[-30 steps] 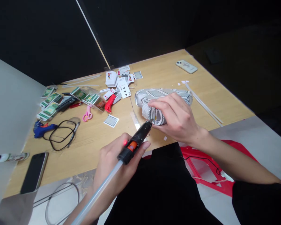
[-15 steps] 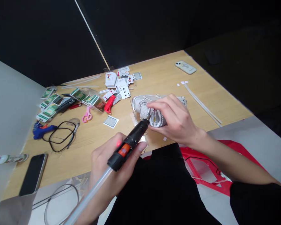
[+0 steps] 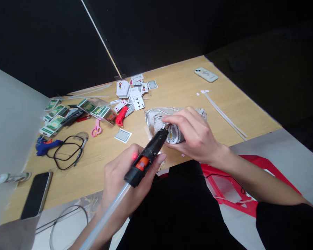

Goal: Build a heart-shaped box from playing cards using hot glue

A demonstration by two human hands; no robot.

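wooden table (image 3: 177,93); near its front edge, playing-card model (image 3: 151,117) in my right hand (image 3: 195,133), glue gun (image 3: 149,152) in my left hand (image 3: 118,168).
model looks light, stiffish, crushable; best gripped by its broad sides, right hand curled over its top. left wrapped round the gun, translucent glue stick (image 3: 106,215) behind, nozzle (image 3: 167,126) at the model's end.
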